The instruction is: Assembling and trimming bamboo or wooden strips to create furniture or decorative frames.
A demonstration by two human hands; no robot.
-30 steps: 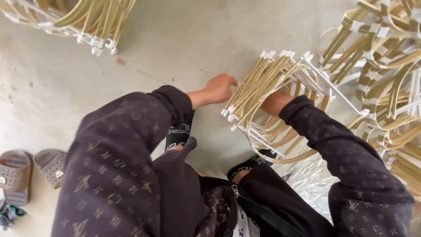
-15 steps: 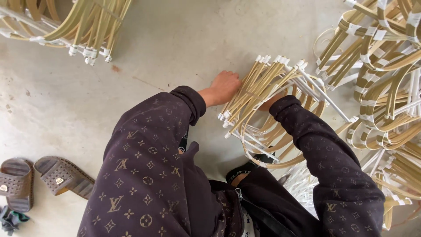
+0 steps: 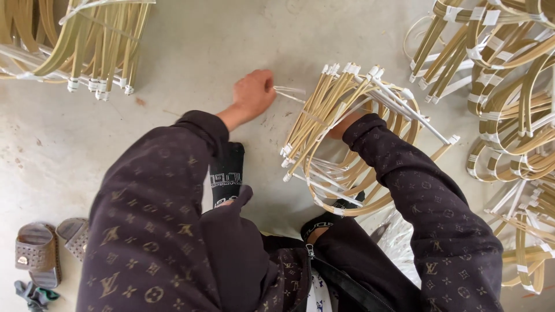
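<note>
A round frame of tan bamboo strips (image 3: 347, 133) bound with white ties lies on its side on the concrete floor before me. My left hand (image 3: 252, 92) is closed on a thin white strip (image 3: 289, 92) that runs toward the frame's top edge. My right hand is inside the frame, hidden behind the strips; only its dark patterned sleeve (image 3: 399, 167) shows going in. My feet in black socks (image 3: 226, 173) rest on the floor below the frame.
More bamboo frames are stacked at the right (image 3: 509, 104) and at the top left (image 3: 75, 46). A pair of brown sandals (image 3: 49, 245) lies at the lower left. A bundle of white strips (image 3: 399, 237) sits by my right knee.
My left hand has moved left, away from the frame, drawing a white strip out with it. The view has shifted a little; the frame stays in place.
</note>
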